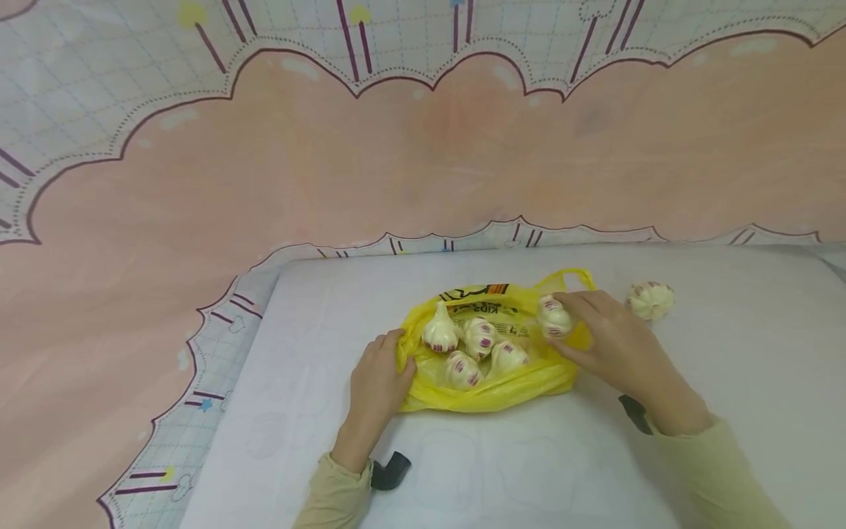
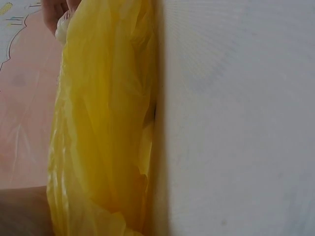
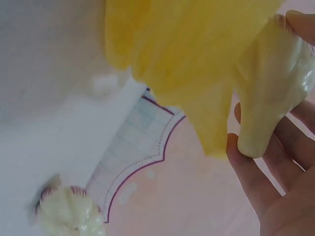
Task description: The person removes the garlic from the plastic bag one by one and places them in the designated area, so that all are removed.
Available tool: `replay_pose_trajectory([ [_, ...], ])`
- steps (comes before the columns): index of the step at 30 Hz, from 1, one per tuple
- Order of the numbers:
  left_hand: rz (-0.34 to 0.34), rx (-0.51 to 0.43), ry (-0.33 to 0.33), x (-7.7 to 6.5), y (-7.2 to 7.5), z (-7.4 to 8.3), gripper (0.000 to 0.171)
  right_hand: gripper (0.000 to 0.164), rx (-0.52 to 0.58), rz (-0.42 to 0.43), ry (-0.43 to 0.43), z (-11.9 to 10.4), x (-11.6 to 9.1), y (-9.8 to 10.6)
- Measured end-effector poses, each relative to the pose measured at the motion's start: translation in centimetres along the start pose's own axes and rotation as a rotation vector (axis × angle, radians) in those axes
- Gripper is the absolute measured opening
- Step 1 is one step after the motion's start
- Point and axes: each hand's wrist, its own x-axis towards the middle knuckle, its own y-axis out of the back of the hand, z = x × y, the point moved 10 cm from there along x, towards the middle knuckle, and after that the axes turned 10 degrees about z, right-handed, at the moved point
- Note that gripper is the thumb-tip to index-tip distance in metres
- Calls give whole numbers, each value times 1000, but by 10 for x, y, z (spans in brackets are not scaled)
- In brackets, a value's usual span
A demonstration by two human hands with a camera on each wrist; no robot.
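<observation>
A yellow plastic bag (image 1: 522, 383) lies with its mouth spread, and several garlic bulbs (image 1: 441, 332) sit inside it. My left hand (image 1: 378, 378) grips the bag's left rim. In the left wrist view the bag's yellow film (image 2: 103, 108) covers most of that hand's work. Over the right side of the bag's mouth, my right hand (image 1: 611, 342) holds one garlic bulb (image 1: 554, 317) between thumb and fingers. The right wrist view shows this held bulb (image 3: 273, 83) close up, its stem resting against the fingers (image 3: 251, 177).
Another garlic bulb (image 1: 651, 300) lies on the white table (image 1: 740, 345), right of and beyond the bag. A bag handle loop (image 1: 576, 275) sticks up behind the right hand. At the table's far edge hangs a pink patterned cloth (image 1: 423, 169).
</observation>
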Motion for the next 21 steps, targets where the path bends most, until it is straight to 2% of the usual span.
replay_pose_trajectory([
  [9,7,8,-4,0,0,0,45,67,-5,77,28,5,-4,19],
  [16,9,2,-6,0,0,-1,45,68,-24,58,-47,12,-7,28],
  [21,11,-1,-5,0,0,-1,45,68,-29,77,-35,14,-10,33],
])
